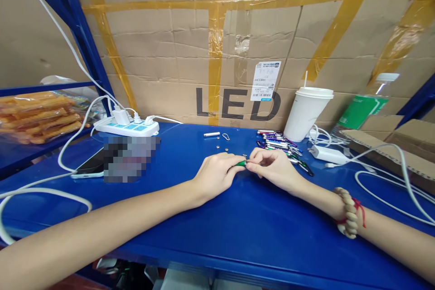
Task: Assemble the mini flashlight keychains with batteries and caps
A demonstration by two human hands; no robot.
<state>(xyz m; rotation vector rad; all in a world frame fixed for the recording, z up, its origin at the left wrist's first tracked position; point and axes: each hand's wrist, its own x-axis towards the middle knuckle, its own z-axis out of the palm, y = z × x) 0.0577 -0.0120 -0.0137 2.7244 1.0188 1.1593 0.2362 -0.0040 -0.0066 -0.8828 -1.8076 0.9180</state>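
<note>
My left hand (215,174) is closed around a small green keychain flashlight (241,163), with only a short piece of its tube showing past the fingertips. Meeting it from the right, my right hand (272,167) pinches the flashlight's end between thumb and finger; the exact part is too small to make out. Just beyond the hands lie a silver tube (211,134), a silver carabiner clip (226,136) and several small round discs like button cells (218,147). Behind my right hand is a pile of coloured keychain flashlights (277,140) with clips, partly hidden by the hand.
A white lidded cup (306,115), a charger (329,155) with loops of cable and a green-labelled bottle (365,106) stand right. Left are a power strip (127,128), a phone (91,163) and bagged orange sticks (41,115). A large taped carton (170,63) closes the back.
</note>
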